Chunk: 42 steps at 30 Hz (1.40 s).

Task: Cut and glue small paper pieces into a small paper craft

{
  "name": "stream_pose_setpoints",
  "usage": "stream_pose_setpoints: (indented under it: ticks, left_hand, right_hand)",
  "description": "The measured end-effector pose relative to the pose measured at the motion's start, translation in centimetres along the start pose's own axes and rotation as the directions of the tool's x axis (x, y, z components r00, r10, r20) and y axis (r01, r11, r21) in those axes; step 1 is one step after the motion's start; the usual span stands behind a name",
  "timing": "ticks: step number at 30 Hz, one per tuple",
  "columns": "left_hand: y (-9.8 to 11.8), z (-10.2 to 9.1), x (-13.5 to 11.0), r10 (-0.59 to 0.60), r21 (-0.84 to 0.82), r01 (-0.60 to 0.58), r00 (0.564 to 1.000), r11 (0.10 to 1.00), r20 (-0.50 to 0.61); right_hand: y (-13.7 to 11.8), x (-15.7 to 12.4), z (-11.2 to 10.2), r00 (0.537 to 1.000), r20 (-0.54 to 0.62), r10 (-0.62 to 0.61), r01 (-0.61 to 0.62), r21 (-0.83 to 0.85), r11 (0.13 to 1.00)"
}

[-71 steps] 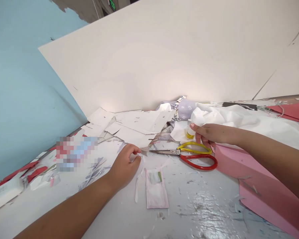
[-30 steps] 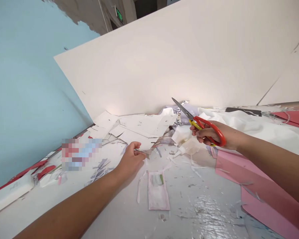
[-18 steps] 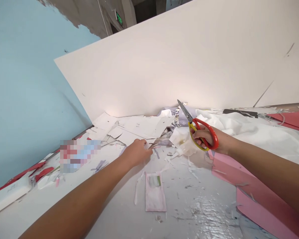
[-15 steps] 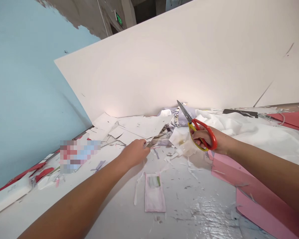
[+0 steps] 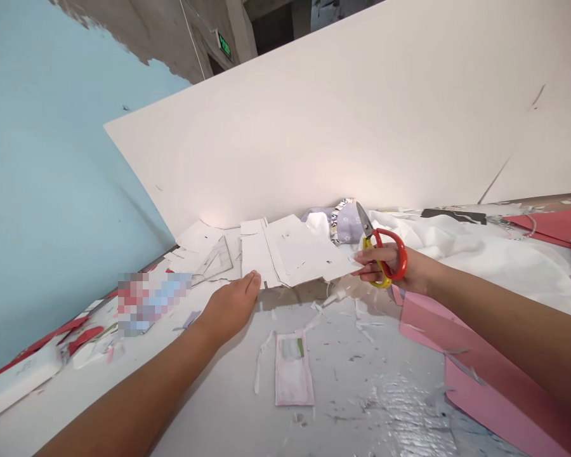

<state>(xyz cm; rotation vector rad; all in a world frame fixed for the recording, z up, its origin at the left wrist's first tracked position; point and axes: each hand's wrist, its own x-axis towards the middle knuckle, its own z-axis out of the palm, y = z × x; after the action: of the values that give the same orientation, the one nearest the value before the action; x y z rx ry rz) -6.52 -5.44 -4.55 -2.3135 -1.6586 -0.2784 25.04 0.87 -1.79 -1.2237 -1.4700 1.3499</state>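
Note:
My left hand (image 5: 232, 306) grips the left edge of a flat white card cut-out (image 5: 297, 252) with folded flaps, thumb on top, and holds it raised just above the table. My right hand (image 5: 394, 265) is closed on scissors (image 5: 383, 249) with one red and one yellow handle, blades shut and pointing up and away. Its fingertips touch the card's right edge. A small glue bottle (image 5: 341, 294) lies on the table under the card, near my right hand.
A small pink cloth pouch (image 5: 294, 369) lies in front of me on the scrap-strewn white table (image 5: 219, 406). A pink sheet (image 5: 485, 374) lies right, white fabric (image 5: 495, 251) behind it. A clear set square (image 5: 216, 262) rests on paper scraps by the leaning white board (image 5: 361, 127).
My left hand has reached into the paper pile and lifted the white card out. My right hand, which picked up the scissors earlier, has lowered them to the card's right edge.

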Motion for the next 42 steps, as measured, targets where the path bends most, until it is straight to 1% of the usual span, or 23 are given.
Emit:
stream_pose_setpoints:
  ticks: [3, 7, 11, 12, 14, 15, 16, 17, 18, 19, 21, 22, 24, 25, 26, 28, 30, 32, 35, 37, 39, 42]
  left_hand:
    - [-1.2, 0.5, -0.4, 0.053, 0.018, -0.053, 0.998, 0.998, -0.042]
    - [-2.3, 0.5, -0.7, 0.120, 0.044, -0.115, 0.984, 0.992, -0.134]
    - [-2.8, -0.5, -0.4, 0.044, -0.066, -0.059, 0.977, 0.996, -0.210]
    - [-2.8, -0.9, -0.1, 0.013, -0.111, -0.040, 0.972, 0.993, -0.236]
    - [-2.4, -1.5, 0.7, -0.095, -0.225, 0.030, 0.955, 0.974, -0.282]
    - [-2.0, -1.8, 1.1, -0.253, -0.386, 0.123, 0.917, 0.914, -0.308]
    - [-1.5, -2.0, 1.6, -0.473, -0.604, 0.245, 0.845, 0.758, -0.251]
    - [-1.0, -2.1, 2.1, -0.628, -0.780, 0.341, 0.773, 0.524, -0.085]
    - [-0.3, -2.2, 2.5, -0.632, -0.815, 0.381, 0.775, 0.436, 0.023]
    - [0.5, -2.2, 2.9, -0.597, -0.831, 0.396, 0.796, 0.391, 0.098]
    - [2.3, -2.2, 3.3, -0.442, -0.851, 0.409, 0.863, 0.330, 0.244]
    - [3.3, -2.2, 3.5, -0.361, -0.859, 0.406, 0.887, 0.311, 0.288]
    - [5.2, -2.0, 3.6, -0.200, -0.882, 0.389, 0.917, 0.267, 0.344]
    - [6.1, -1.9, 3.7, -0.088, -0.904, 0.376, 0.927, 0.204, 0.366]
    - [6.8, -1.7, 3.8, -0.044, -0.915, 0.377, 0.926, 0.141, 0.374]
    - [7.9, -1.1, 4.1, -0.086, -0.919, 0.394, 0.916, 0.014, 0.392]
    - [8.3, -0.4, 4.5, -0.140, -0.919, 0.393, 0.908, -0.038, 0.395]
    - [8.2, 0.1, 4.8, -0.164, -0.918, 0.392, 0.904, -0.056, 0.396]
    - [7.4, 0.6, 5.1, -0.177, -0.911, 0.406, 0.894, -0.068, 0.412]
    - [6.6, 1.1, 5.1, -0.201, -0.904, 0.422, 0.882, -0.071, 0.427]
    - [5.9, 1.6, 5.1, -0.233, -0.902, 0.425, 0.871, -0.079, 0.432]
    - [4.9, 2.5, 5.1, -0.244, -0.906, 0.414, 0.872, -0.093, 0.424]
  right_hand:
    - [0.8, 0.2, 0.4, 0.996, 0.081, 0.048, -0.056, 0.102, 0.993]
    - [0.8, -0.2, 1.0, 0.988, 0.147, 0.041, -0.067, 0.178, 0.982]
    - [0.3, -0.9, 1.6, 0.976, 0.219, 0.016, -0.075, 0.264, 0.961]
    - [0.2, -1.0, 1.8, 0.975, 0.222, 0.014, -0.081, 0.297, 0.951]
    - [0.1, -1.2, 2.2, 0.982, 0.185, 0.024, -0.092, 0.368, 0.925]
    - [0.2, -1.2, 2.4, 0.988, 0.154, 0.029, -0.090, 0.409, 0.908]
    - [0.2, -1.3, 2.7, 0.992, 0.124, 0.031, -0.084, 0.447, 0.890]
    - [0.3, -1.3, 3.0, 0.995, 0.098, 0.028, -0.071, 0.480, 0.874]
    - [0.4, -1.3, 3.3, 0.997, 0.077, 0.017, -0.053, 0.505, 0.861]
    - [0.6, -1.4, 3.6, 0.999, 0.049, 0.000, -0.026, 0.527, 0.849]
    - [0.9, -1.6, 4.3, 1.000, -0.015, -0.020, 0.025, 0.553, 0.833]
    - [1.0, -1.8, 4.7, 0.998, -0.054, -0.025, 0.051, 0.562, 0.826]
    - [1.3, -2.3, 5.5, 0.997, -0.068, -0.021, 0.055, 0.549, 0.834]
    - [1.5, -2.6, 5.9, 0.998, -0.057, -0.036, 0.061, 0.537, 0.841]
    - [1.6, -2.8, 6.2, 0.998, -0.041, -0.054, 0.068, 0.525, 0.849]
    - [1.9, -3.1, 6.6, 0.995, -0.043, -0.094, 0.103, 0.508, 0.855]
    - [2.2, -3.0, 6.7, 0.995, -0.053, -0.080, 0.096, 0.474, 0.875]
    - [2.3, -2.8, 6.5, 0.999, -0.038, -0.030, 0.042, 0.394, 0.918]
    - [2.2, -2.4, 5.9, 1.000, 0.009, 0.017, -0.018, 0.272, 0.962]
    - [1.9, -2.3, 5.5, 1.000, 0.018, 0.010, -0.013, 0.208, 0.978]
    - [1.4, -2.3, 5.0, 1.000, -0.011, -0.015, 0.016, 0.119, 0.993]
    - [0.3, -2.5, 4.4, 0.997, -0.020, -0.070, 0.070, 0.014, 0.997]
